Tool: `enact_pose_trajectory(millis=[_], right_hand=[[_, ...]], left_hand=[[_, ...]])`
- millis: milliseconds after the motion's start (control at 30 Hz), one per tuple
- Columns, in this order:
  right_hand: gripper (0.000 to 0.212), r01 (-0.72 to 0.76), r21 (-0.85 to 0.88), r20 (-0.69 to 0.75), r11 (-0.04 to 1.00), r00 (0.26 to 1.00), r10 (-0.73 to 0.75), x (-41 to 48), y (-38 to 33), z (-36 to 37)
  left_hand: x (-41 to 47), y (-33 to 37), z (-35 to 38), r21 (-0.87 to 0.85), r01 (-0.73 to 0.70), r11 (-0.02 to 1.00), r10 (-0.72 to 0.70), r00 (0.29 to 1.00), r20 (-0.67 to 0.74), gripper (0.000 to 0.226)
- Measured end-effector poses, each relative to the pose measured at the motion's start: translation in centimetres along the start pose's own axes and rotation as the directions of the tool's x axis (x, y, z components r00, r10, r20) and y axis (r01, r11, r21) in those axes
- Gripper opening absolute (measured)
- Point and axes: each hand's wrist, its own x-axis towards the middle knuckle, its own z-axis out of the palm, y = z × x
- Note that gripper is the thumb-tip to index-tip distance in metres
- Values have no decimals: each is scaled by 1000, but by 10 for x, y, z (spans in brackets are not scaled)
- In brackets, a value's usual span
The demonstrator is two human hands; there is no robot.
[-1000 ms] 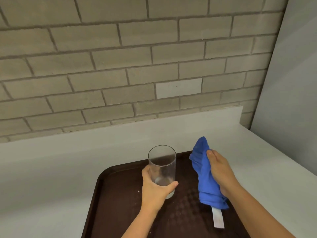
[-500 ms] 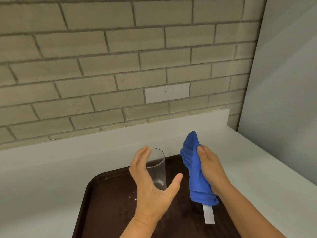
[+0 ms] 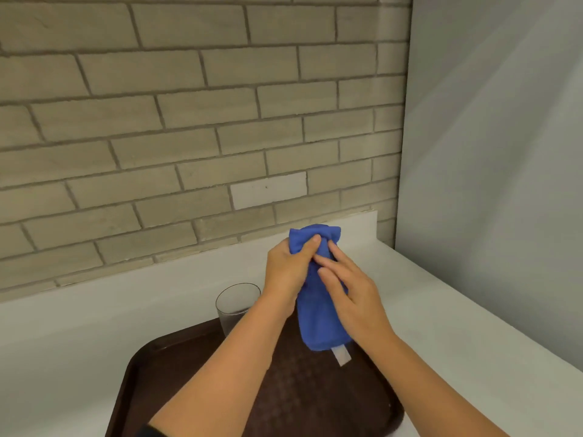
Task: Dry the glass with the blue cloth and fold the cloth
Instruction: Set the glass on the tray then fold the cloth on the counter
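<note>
The blue cloth [image 3: 318, 323] hangs bunched in the air above the tray, a white label dangling from its lower end. My left hand [image 3: 285, 272] grips its upper part, thumb and fingers pinching the top. My right hand [image 3: 350, 294] holds the cloth from the right side, fingers laid across it. The clear glass [image 3: 235, 305] stands upright at the far edge of the dark brown tray [image 3: 151, 373], just left of my left forearm, which hides its lower right part. Neither hand touches the glass.
The tray lies on a white counter [image 3: 457, 326] that runs against a beige brick wall [image 3: 189, 121]. A plain grey wall [image 3: 504, 152] closes the right side.
My left hand let go of the glass, which now stands on the tray, and moved right to grip the top of the cloth. Both hands hold the cloth now, raised higher.
</note>
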Motion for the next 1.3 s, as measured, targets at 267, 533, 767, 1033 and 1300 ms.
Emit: enact_pose_trajectory(millis=[267, 533, 767, 1033, 1300], right_hand=[[54, -379, 489, 219, 785, 925, 310, 45, 0, -57], [10, -348, 405, 297, 845, 925, 238, 57, -14, -97], [12, -356, 312, 245, 881, 926, 287, 37, -7, -138], [14, -431, 196, 263, 881, 888, 376, 20, 17, -178], [15, -633, -2, 312, 774, 735, 601, 34, 112, -149]], left_hand=[[-3, 34, -10, 221, -140, 965, 78, 960, 268, 24], [-8, 39, 1, 105, -84, 991, 30, 898, 439, 29], [-18, 21, 38, 87, -6, 996, -39, 856, 516, 35], [-26, -15, 76, -11, 204, 979, -157, 788, 595, 31], [22, -92, 96, 470, 47, 882, -181, 953, 244, 17]])
